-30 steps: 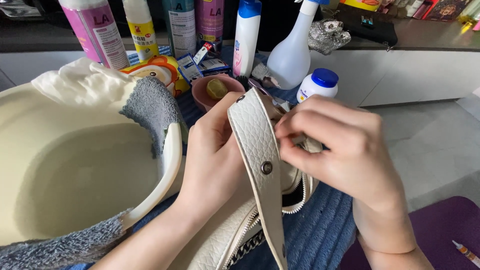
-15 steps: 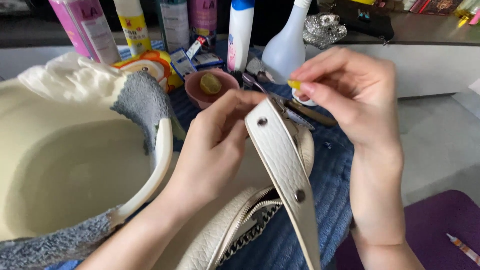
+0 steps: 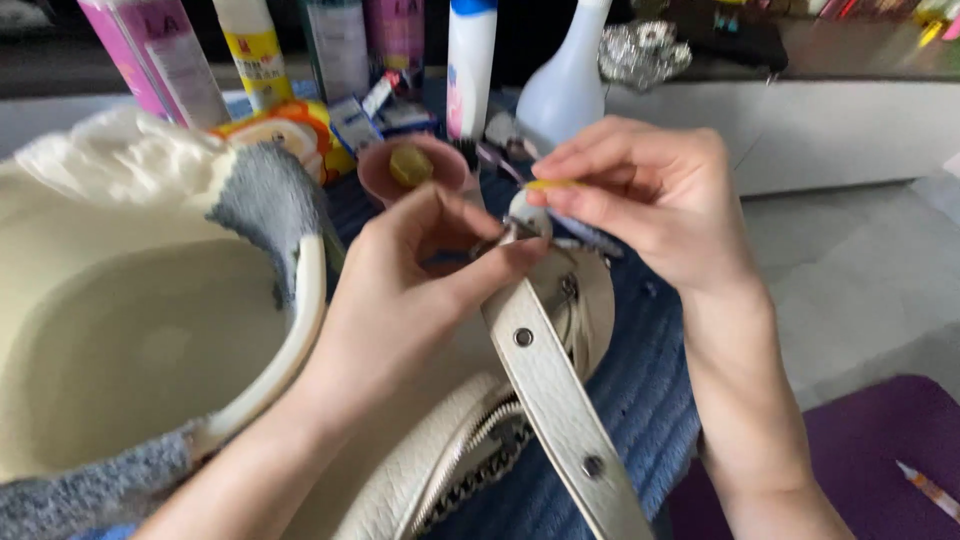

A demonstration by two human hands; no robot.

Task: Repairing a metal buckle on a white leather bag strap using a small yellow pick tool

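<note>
At centre of view, left hand [image 3: 400, 300] pinches upper end of cream leather strap [image 3: 550, 390] between thumb and forefinger; strap runs down to lower edge, above cream bag [image 3: 420, 480] with open zip. Right hand [image 3: 650, 200] curled just beside strap end, fingertips nipping small yellow thing [image 3: 552, 185], too blurred to tell what. Left side crowded: cream basin [image 3: 140, 340] draped with grey cloth [image 3: 265, 205]. Behind hands, bottles [image 3: 470, 60] and pink bowl [image 3: 415, 165] close. Open room right: pale floor [image 3: 860, 270], purple mat [image 3: 890, 440]. Blue towel [image 3: 640, 400] beneath
</note>
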